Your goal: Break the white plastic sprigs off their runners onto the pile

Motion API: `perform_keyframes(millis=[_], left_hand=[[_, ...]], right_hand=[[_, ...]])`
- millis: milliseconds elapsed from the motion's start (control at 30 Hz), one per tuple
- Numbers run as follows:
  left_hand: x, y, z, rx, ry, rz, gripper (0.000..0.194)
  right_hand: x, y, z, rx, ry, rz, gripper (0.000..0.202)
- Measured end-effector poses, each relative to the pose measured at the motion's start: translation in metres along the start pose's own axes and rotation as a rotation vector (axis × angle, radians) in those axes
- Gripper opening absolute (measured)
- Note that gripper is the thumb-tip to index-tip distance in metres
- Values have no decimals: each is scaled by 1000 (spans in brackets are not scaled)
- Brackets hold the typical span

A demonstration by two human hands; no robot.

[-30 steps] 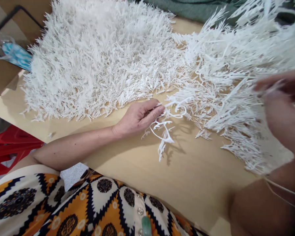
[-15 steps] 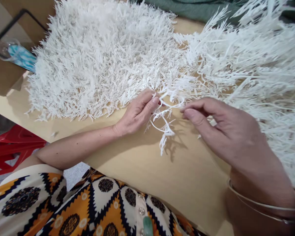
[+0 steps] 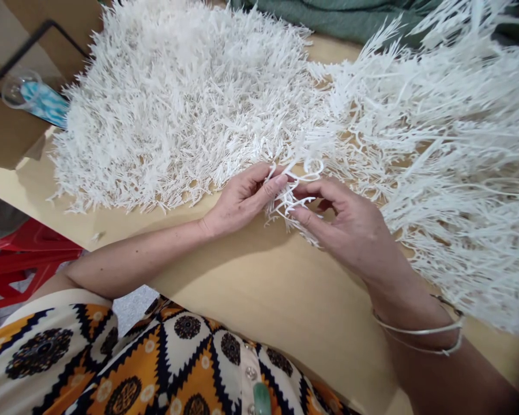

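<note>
Thumb and fingers of my left hand are closed in a pinch on a white plastic sprig with thin, curling, branching strands. From the other side my right hand reaches into the same sprig, thumb and fingers curled around some of its strands. Its exact fingertip contact is partly hidden by the strands. Both hands are just above the table, in front of a broad heap of short white plastic sprigs. To the right lies a looser pile of longer white branching strands.
A cardboard box stands at the left, with a clear plastic cup and a blue-and-white patterned item by it. Dark green cloth lies at the back. A red stool is beyond the left edge of the pale table.
My right hand has moved left and come onto the sprig's strands, where it was apart from them before. The hanging strands are now bunched between both hands. My left hand keeps its place.
</note>
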State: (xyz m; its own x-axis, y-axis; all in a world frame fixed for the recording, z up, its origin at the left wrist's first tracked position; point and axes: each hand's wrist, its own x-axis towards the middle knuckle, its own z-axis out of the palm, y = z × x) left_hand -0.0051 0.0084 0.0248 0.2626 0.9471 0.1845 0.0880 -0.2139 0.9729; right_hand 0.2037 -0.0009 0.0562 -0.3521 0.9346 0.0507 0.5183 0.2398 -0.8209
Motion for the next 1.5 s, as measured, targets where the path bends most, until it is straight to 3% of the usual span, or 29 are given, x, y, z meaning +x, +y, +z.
perform_keyframes(millis=[200, 300, 367, 467, 600, 700, 833, 933, 1000, 1133, 1267, 1500], left_hand=[[3, -5, 1, 23, 18, 81, 34], [3, -7, 2, -84, 17, 63, 32], [3, -8, 4, -165, 5, 37, 31], [3, -8, 4, -181, 17, 20, 31], [5, -9, -1, -201, 62, -32, 30], [8, -10, -5, -345, 79, -122, 32], [11, -9, -5, -409, 51, -165, 41], [12, -8, -2, -395, 37, -157, 47], [12, -7, 0, -377, 48, -149, 49], [10, -6, 1, -326, 44, -139, 48], [7, -5, 0, -281, -28, -136, 44], [4, -4, 0, -278, -138, -131, 42]], right_hand=[[2, 2, 10, 170, 21, 55, 17], [4, 0, 10, 191, -44, 67, 35], [3, -2, 10, 169, -18, 82, 46], [2, -3, 12, 102, 84, 95, 28], [4, 4, 13, -47, 122, 30, 1], [7, 16, 12, -84, 154, -8, 5], [7, 24, 12, -282, 312, -166, 30], [3, 16, 12, -445, 326, -254, 17], [0, 8, 11, -400, 310, -276, 9], [-3, -2, 12, -119, 270, -161, 26], [-1, 1, 13, -96, 154, -142, 23], [1, 3, 14, -8, 200, -162, 8]])
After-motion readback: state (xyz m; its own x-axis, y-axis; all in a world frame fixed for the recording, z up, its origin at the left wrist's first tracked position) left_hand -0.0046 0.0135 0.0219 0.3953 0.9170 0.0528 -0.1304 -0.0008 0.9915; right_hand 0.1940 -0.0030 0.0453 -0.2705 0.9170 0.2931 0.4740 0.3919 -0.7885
